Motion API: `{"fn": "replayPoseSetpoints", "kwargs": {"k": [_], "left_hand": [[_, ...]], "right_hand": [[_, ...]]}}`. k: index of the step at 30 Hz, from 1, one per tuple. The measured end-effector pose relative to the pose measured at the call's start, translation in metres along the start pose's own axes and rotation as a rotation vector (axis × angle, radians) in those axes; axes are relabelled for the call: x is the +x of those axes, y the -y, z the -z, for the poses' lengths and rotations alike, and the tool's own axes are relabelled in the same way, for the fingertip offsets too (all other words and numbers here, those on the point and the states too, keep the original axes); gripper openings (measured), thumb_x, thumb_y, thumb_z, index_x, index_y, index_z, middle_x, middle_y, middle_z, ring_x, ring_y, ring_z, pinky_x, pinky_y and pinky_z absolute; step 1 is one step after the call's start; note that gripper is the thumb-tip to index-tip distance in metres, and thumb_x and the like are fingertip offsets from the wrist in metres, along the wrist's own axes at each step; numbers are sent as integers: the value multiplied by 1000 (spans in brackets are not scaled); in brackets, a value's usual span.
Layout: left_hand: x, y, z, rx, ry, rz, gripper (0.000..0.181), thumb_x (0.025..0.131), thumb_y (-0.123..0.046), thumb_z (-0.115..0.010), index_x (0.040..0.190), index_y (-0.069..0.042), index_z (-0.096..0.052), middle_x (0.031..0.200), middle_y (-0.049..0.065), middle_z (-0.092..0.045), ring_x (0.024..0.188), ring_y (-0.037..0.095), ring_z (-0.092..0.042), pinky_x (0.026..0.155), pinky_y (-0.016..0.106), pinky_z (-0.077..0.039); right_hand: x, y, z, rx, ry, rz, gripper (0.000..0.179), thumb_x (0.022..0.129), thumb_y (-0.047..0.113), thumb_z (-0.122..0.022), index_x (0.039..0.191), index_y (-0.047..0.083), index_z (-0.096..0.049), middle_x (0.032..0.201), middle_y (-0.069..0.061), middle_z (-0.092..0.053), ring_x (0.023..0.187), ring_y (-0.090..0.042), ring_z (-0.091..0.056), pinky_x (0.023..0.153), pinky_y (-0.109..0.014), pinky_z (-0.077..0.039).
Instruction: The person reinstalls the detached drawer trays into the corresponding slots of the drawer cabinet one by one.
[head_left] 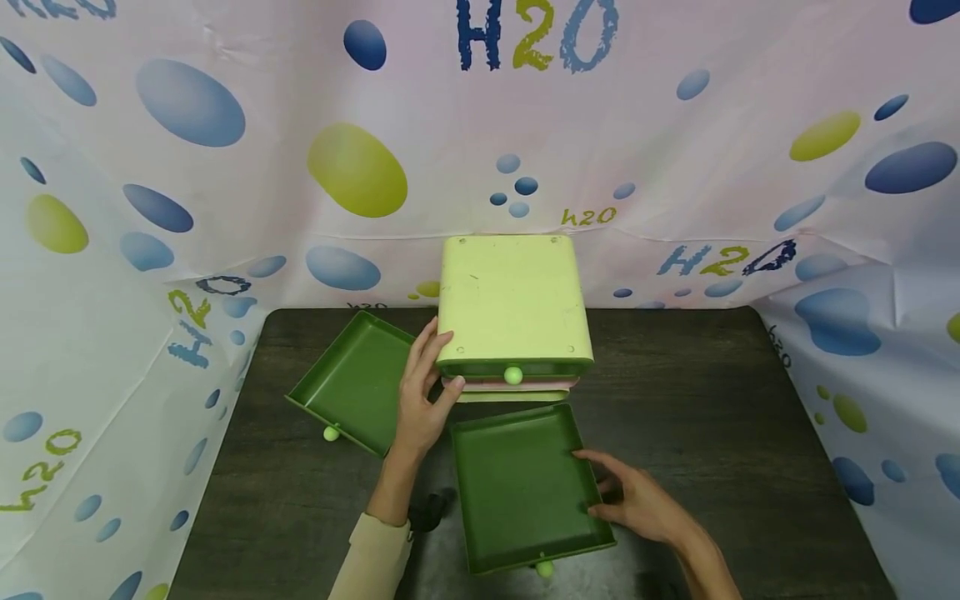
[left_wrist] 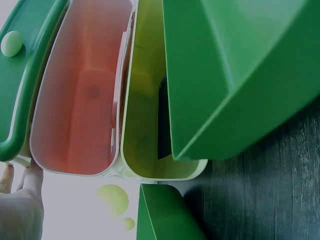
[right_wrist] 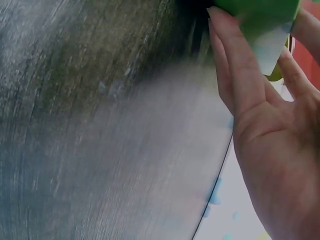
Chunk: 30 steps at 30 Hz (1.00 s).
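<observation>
A light yellow-green cabinet (head_left: 513, 296) with stacked compartments stands at the back. Its top level holds a green drawer front with a round pale knob (left_wrist: 11, 44). Below that, the pink compartment (left_wrist: 87, 95) and the yellow-green compartment (left_wrist: 142, 125) gape without drawers. My left hand (head_left: 423, 396) rests its fingers against the cabinet's left side. With my right hand (head_left: 637, 500) I hold the right wall of a green drawer (head_left: 525, 492), thumb over the rim, in front of the cabinet. The right wrist view shows fingers under its green corner (right_wrist: 260, 25).
Another green drawer (head_left: 356, 379) lies turned at an angle on the dark wood-grain table (head_left: 720, 400), left of the cabinet. A white cloth (head_left: 675, 142) with blue and lime spots hangs behind and at both sides. A black strap (head_left: 429, 512) shows by my left wrist.
</observation>
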<state>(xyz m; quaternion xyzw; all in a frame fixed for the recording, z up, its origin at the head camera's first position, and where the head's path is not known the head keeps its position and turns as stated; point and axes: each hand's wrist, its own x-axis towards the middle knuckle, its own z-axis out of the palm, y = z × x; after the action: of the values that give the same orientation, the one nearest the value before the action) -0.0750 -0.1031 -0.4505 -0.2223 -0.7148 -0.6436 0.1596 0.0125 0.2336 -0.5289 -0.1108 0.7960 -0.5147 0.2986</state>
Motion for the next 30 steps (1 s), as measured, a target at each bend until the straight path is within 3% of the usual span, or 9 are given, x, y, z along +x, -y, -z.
{"fn": "replayPoseSetpoints", "kwargs": {"k": [4,12,19,30], "left_hand": [[0,1,0,-2,-1,-3,55,87,19,-57,140,12,-45,156,32,-22,139,25,-40,81,34,-48],[0,3,1,-25,5,-2,54,88,18,-57,141,12,-45,156,31,-21,140,28,-38,88,27,-47],[0,2,2,-27,12,8,54,88,18,-57,141,13,-45,156,32,-21,140,31,-37,92,27,-47],[-1,3,5,-38,39,2,55,88,19,-57,141,13,-43,156,33,-19,142,25,-36,95,28,-48]], "right_hand": [[-2,1,0,16,1,13,78,86,13,-79,153,17,-38,135,-26,-52,100,-31,-65,69,-33,-57],[-5,4,0,62,-12,-9,78,87,15,-79,153,18,-38,146,-29,-41,105,-35,-64,72,-33,-57],[-6,4,0,29,-36,-7,77,87,19,-79,153,20,-38,149,-28,-39,108,-37,-64,77,-35,-57],[-10,12,-1,55,-49,4,79,87,20,-79,153,19,-38,150,-30,-37,104,-32,-65,75,-32,-57]]}}
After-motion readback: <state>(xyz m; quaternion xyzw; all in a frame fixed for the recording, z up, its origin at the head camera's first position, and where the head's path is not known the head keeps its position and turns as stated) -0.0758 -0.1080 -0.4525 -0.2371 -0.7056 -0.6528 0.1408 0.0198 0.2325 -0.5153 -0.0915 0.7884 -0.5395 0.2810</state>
